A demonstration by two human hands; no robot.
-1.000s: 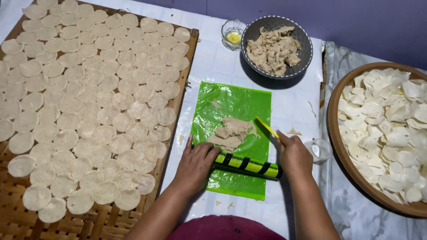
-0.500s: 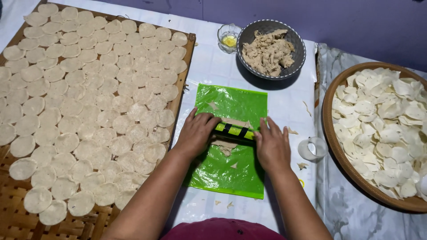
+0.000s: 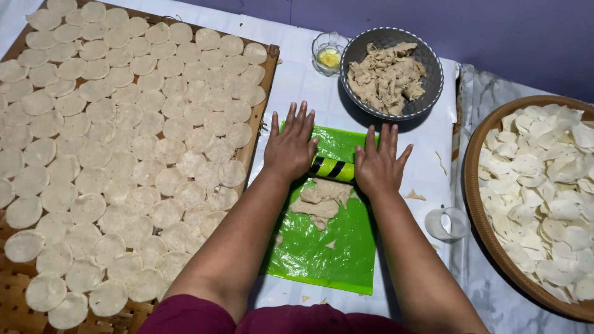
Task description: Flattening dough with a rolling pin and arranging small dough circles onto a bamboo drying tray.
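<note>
Resting flat, palms down and fingers spread, the left hand (image 3: 291, 148) and right hand (image 3: 378, 164) press on a yellow-green cylindrical rolling pin with black stripes (image 3: 333, 168); neither hand curls round it, both lie open on top, one over each end.

Item: the rolling pin lies crosswise on a bright green plastic sheet (image 3: 328, 247), near the sheet's far end.

Item: a flattened patch of beige dough (image 3: 318, 203) lies on the sheet, just on the person's side of the pin, ragged at the edges.

Item: a woven bamboo tray (image 3: 18, 309) at the left, covered with rows of thin round dough discs (image 3: 124, 124).

Item: a grey metal bowl of lumpy beige dough (image 3: 391, 71) beyond the sheet, and a small clear glass dish with yellow liquid (image 3: 328, 51) just beside it.

Item: a round brown basket (image 3: 479, 210) at the right, heaped with pale curled chips (image 3: 544, 179).

Item: a small clear round cutter (image 3: 447, 224) between sheet and basket, on the white table cover (image 3: 309, 86).
</note>
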